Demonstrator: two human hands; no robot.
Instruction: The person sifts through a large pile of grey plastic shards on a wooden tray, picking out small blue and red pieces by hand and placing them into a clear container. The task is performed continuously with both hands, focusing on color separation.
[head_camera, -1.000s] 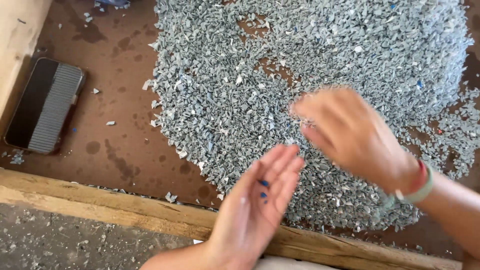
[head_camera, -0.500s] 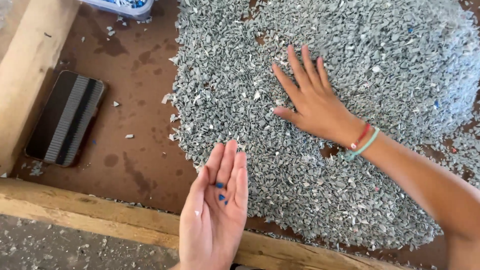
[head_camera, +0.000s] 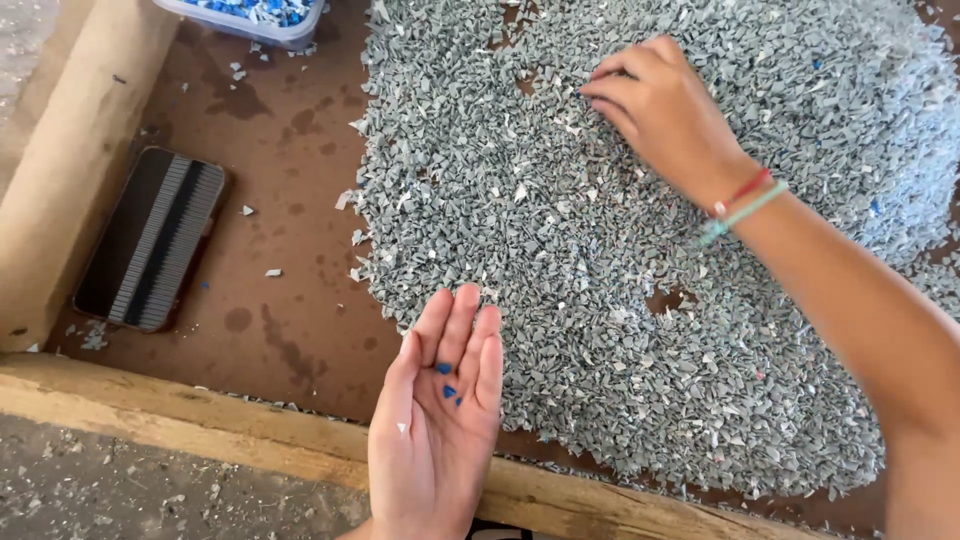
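Grey is seen across the heap of plastic chips (head_camera: 640, 260), flecked with white and a few stray blue bits. Small blue chips (head_camera: 446, 384) are shown on the open palm of the left hand (head_camera: 437, 420). Two thin bands — one red, one pale green — are worn at the wrist (head_camera: 742, 205) of the right hand (head_camera: 665, 110). The board (head_camera: 290, 250) underneath is brown with darker stains. A black phone (head_camera: 152, 240) is marked with fine white stripes. Blue and white pieces are seen in the clear tub (head_camera: 250, 15). The wooden frame (head_camera: 180, 415) is pale tan.
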